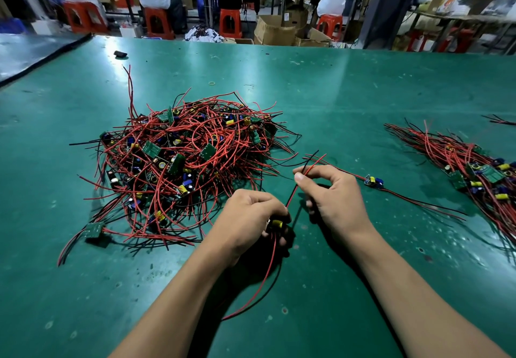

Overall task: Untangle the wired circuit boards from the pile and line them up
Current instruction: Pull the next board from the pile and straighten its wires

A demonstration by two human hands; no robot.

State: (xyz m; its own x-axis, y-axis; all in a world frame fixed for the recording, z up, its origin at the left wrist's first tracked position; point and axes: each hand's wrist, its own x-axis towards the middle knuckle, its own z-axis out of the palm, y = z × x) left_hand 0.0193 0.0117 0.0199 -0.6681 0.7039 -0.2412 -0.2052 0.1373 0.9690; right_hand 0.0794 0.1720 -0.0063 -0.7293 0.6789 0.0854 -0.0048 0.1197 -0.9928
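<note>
Head view showed the left hand (248, 218) curled round a mostly hidden circuit board (277, 223). The right hand (335, 193) pinched what seemed its red wire (292, 195). Both were between the tangled pile (184, 159) and the lined-up row (474, 173).

- circuit board (277, 223) in the left hand (248, 218): mostly hidden behind curled fingers (280, 210);
- lined-up row (474, 173): cut off at the right edge;
- dark object (120, 54), upper left: too small to identify
</note>
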